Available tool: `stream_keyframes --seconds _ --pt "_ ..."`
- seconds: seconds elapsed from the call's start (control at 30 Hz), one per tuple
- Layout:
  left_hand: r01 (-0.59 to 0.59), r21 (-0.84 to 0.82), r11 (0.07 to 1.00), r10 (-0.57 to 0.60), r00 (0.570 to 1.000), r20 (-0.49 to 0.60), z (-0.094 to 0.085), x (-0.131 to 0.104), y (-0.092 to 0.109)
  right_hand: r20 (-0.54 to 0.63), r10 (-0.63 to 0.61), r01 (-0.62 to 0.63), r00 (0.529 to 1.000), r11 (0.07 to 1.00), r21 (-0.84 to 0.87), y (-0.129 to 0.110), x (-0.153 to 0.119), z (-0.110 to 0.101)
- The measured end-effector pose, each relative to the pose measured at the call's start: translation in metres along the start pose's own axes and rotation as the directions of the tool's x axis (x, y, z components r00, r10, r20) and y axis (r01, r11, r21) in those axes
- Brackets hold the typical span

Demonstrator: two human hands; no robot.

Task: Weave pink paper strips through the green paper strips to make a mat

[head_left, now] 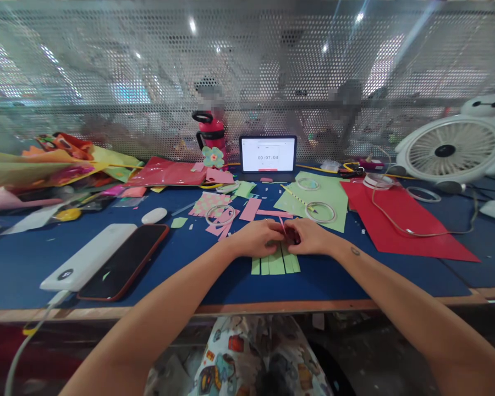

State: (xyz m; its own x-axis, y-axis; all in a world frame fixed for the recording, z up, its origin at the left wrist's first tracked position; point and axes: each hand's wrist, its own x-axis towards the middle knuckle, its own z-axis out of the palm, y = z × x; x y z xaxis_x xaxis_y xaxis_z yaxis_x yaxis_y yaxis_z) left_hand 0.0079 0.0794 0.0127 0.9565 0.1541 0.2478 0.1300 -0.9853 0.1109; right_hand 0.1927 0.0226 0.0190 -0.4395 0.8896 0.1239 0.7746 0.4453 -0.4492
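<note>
My left hand [256, 238] and my right hand [311, 236] meet at the middle of the desk, their fingers closed around a thin pink paper strip [281, 224]. The strip stands roughly upright between the fingertips, and its lower part is hidden by them. Beneath both hands lie light green paper strips [276, 267], side by side, with narrow gaps between some of them. Pink paper pieces [251, 209] lie just beyond my left hand. A roll of tape [320, 212] and a yellow pencil [297, 198] rest on a green sheet [337, 193] beyond my right hand.
A phone [126, 264] and a white power bank [91, 256] with a cable lie at the left. Red paper [408, 225], a cable and a white fan [449, 148] occupy the right. A tablet [268, 155] and a pink bottle [213, 132] stand at the back.
</note>
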Motion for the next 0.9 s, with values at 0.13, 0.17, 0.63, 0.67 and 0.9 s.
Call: stream_keyframes --seconds 0.13,0.17,0.63,0.67,0.9 --pt "0.121 -0.047 0.992 -0.122 0.992 -0.017 0.001 0.0 0.002 0.007 0.0 0.0 1.0 1.0 -0.015 0.0 0.0 -0.001" --pt "0.145 -0.064 0.987 -0.146 0.989 -0.019 0.001 0.0 0.003 0.007 0.002 -0.002 1.0 1.0 -0.019 0.0 0.0 -0.001" --pt "0.166 -0.236 0.958 -0.194 0.975 -0.105 0.014 0.005 0.002 -0.006 -0.009 0.009 1.0 1.0 -0.028 0.006 0.001 0.004" --pt "0.173 -0.237 0.956 -0.201 0.974 -0.101 0.014 0.005 0.003 -0.002 -0.012 0.011 1.0 1.0 -0.019 0.007 0.001 0.004" --pt "0.206 -0.197 0.958 -0.227 0.97 -0.09 0.012 0.006 0.005 0.003 -0.014 0.014 1.0 0.998 0.055 0.009 0.001 0.004"
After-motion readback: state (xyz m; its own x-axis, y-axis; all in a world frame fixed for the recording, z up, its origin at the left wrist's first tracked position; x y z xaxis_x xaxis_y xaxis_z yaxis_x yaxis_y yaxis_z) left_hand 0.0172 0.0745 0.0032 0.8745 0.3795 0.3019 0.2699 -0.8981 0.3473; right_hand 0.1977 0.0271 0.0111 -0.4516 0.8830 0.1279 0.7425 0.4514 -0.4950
